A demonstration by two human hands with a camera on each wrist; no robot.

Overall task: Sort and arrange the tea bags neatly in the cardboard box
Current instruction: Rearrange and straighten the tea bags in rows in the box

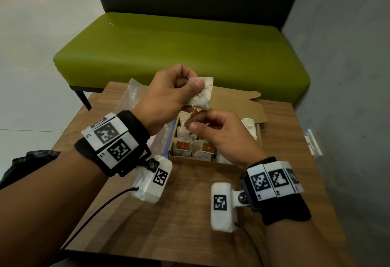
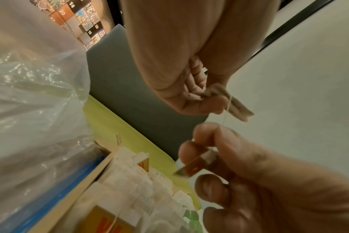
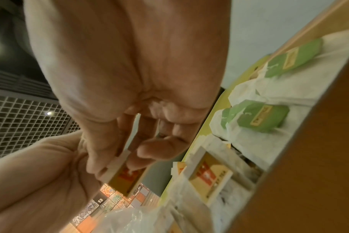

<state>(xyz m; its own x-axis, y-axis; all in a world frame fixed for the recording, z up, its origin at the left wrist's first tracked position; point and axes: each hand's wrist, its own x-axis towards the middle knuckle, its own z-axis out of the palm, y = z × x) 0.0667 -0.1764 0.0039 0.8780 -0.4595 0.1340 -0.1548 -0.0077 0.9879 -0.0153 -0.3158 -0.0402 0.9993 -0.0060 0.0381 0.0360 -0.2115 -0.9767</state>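
Head view: left hand point(image 1: 168, 93) pinches tea bag point(image 1: 202, 93); right hand point(image 1: 219, 133) pinches its tag point(image 3: 125, 178).

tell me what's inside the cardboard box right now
The cardboard box holds rows of tea bags: orange-tagged ones nearer the left, green-tagged ones elsewhere. The right hand covers part of the box, so a full count isn't possible.

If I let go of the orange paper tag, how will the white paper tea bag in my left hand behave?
The white paper tea bag is probably light and limp: the left hand holds it by a corner pinch. The orange paper tag, pinched by the right hand, would likely dangle and swing on its thin string.
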